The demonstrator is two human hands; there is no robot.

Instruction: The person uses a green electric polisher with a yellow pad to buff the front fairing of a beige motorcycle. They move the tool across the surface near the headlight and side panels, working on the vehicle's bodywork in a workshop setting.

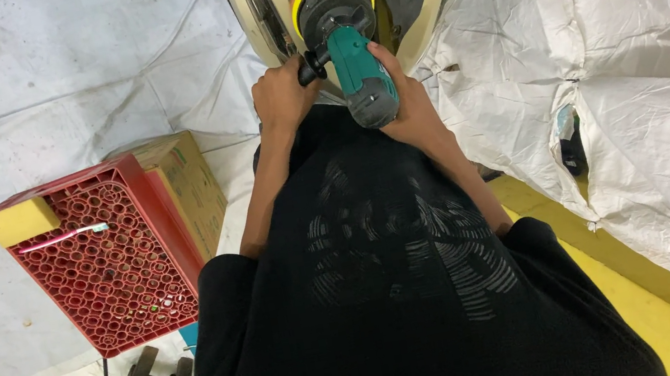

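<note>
Both arms reach forward — left hand (279, 97) fisted around the polisher's (347, 48) black side handle, right hand (407, 102) wrapped round its green body.

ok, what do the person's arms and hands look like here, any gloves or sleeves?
No gloves: both the left hand and right hand are bare. Forearms are bare too, with no watch, bands or rings visible. Short black sleeves end around the elbows, part of a black T-shirt with a faded grey print on the front.
</note>
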